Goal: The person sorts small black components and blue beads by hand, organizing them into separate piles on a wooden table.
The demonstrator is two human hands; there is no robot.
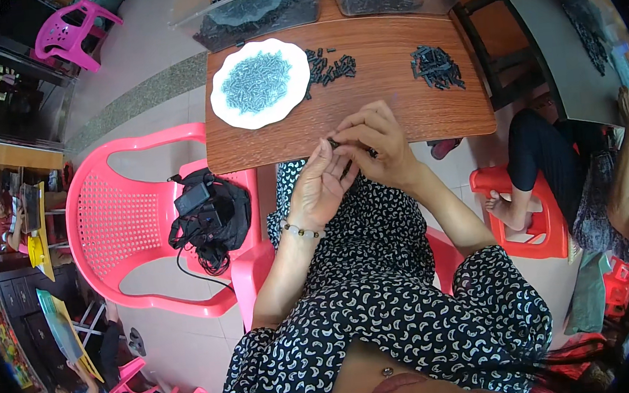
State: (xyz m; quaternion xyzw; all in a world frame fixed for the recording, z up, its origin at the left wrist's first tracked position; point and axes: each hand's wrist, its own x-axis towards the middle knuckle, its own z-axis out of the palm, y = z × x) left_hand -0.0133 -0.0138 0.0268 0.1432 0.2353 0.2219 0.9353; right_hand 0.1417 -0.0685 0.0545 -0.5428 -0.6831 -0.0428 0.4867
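Just past the table's near edge, my hands meet at the fingertips around a small black part [333,142]. My left hand [315,189], palm turned up, pinches it with the thumb and fingers. From the right, the curled fingers of my right hand [381,142] close on the same piece. Something dark shows under the right fingers, too hidden to name. Beyond them, a white scalloped plate [225,114] holds many small silvery metal pieces [258,82]. A loose pile of small black parts [337,69] lies right of the plate, and another black pile [436,67] at the table's right.
Clear plastic bins [261,14] of black parts stand along the far side of the brown wooden table [383,41]. To my left is a pink chair [124,205] with a black bag [211,213]. A person [613,185] sits at right beside a dark table [540,34].
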